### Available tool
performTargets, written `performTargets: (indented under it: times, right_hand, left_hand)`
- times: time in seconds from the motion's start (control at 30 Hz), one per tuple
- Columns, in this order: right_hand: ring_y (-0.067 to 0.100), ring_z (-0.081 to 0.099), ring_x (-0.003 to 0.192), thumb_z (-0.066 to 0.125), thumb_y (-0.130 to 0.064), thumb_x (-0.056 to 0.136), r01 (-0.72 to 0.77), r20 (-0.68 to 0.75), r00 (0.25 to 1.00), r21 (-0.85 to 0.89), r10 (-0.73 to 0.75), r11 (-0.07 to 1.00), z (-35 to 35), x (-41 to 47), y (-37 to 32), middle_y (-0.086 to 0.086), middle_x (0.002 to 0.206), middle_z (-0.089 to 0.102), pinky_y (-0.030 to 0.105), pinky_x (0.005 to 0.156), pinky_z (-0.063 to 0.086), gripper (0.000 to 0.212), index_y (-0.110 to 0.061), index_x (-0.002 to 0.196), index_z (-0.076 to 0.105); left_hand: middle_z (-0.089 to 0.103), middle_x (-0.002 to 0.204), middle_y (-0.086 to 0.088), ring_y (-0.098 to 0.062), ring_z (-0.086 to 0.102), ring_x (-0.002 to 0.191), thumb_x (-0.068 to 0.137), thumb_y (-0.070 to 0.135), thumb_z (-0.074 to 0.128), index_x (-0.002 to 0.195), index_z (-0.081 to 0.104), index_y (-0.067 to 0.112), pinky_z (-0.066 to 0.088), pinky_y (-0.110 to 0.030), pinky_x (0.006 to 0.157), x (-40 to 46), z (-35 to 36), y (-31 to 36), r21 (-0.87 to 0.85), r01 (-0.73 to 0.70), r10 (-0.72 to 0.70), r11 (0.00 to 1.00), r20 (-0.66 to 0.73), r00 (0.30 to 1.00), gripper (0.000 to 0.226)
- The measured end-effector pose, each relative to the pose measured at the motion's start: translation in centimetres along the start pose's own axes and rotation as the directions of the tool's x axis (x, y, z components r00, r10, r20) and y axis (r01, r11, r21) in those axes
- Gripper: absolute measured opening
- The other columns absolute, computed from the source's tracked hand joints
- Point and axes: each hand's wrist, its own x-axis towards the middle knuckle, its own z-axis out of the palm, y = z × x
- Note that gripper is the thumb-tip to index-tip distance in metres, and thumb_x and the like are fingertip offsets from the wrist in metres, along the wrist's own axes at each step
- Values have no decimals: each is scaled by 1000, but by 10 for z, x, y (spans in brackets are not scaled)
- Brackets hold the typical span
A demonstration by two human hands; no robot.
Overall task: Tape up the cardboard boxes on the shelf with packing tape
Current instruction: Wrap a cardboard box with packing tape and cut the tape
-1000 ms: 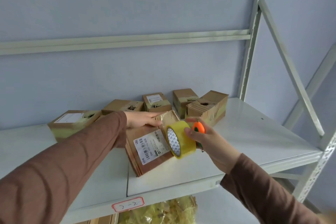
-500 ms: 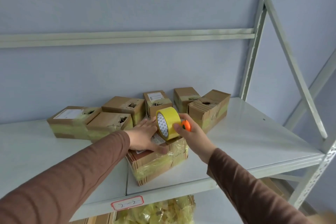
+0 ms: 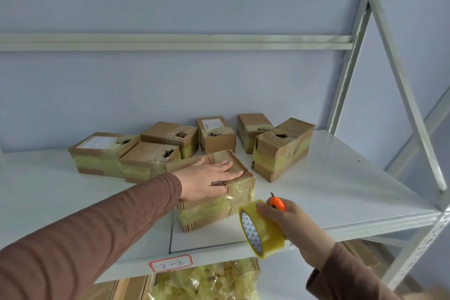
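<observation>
While the left hand [image 3: 209, 178] lies flat, fingers straight, on top of the nearest box [image 3: 216, 190] at the frame's centre, the right hand [image 3: 292, 224] holds a yellow tape roll [image 3: 261, 229] at lower right, fingers curled over it, together with an orange cutter [image 3: 277, 203]. That box sits near the front edge of the white shelf [image 3: 341, 190], wrapped in yellowish tape. Six more taped boxes [image 3: 282, 148] stand behind it, toward the wall. A red-bordered label [image 3: 170, 263] marks the shelf edge.
</observation>
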Motion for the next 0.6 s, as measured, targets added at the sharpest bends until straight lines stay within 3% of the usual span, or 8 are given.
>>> performTargets:
  times: [0.13,0.23,0.33,0.47,0.6]
  right_hand:
    - [24,67,79,70,-34,96,-39,60,997,-7,39,999,16,9,0,11,88,73,38,77,52,35,0,104,67]
    - [24,69,81,69,-35,97,-27,63,998,80,21,996,24,13,-8,17,92,74,42,82,58,32,-3,103,68]
    - [26,72,89,68,-32,98,-54,125,992,158,34,986,37,12,-5,14,100,75,37,86,59,28,-7,110,69]
    - [22,54,87,65,-32,100,-30,120,993,107,17,994,48,4,14,9,94,60,36,82,41,39,4,115,61]
    - [25,65,80,64,-30,101,-55,44,998,202,47,978,44,9,7,10,90,67,41,77,54,33,2,107,67]
  left_hand:
    - [0,171,9,-7,-4,157,111,18,29,163,4,34,-3,-27,126,3,5,2,49,-25,28,998,-54,998,60]
    - [-1,172,10,-5,-4,157,106,2,29,163,-1,34,3,-28,127,4,14,-3,124,15,1,992,-128,992,72]
    - [-8,170,14,-3,-8,156,110,23,29,159,-11,46,-2,-29,127,4,15,-13,132,2,14,991,-119,993,67]
    - [-8,169,16,1,-11,152,112,26,29,155,-12,52,-2,-32,127,8,18,-22,149,-13,31,989,-118,993,65]
    - [-7,170,17,-2,-9,154,112,24,32,159,-6,50,1,-37,129,8,17,-23,156,-8,28,988,-128,991,66]
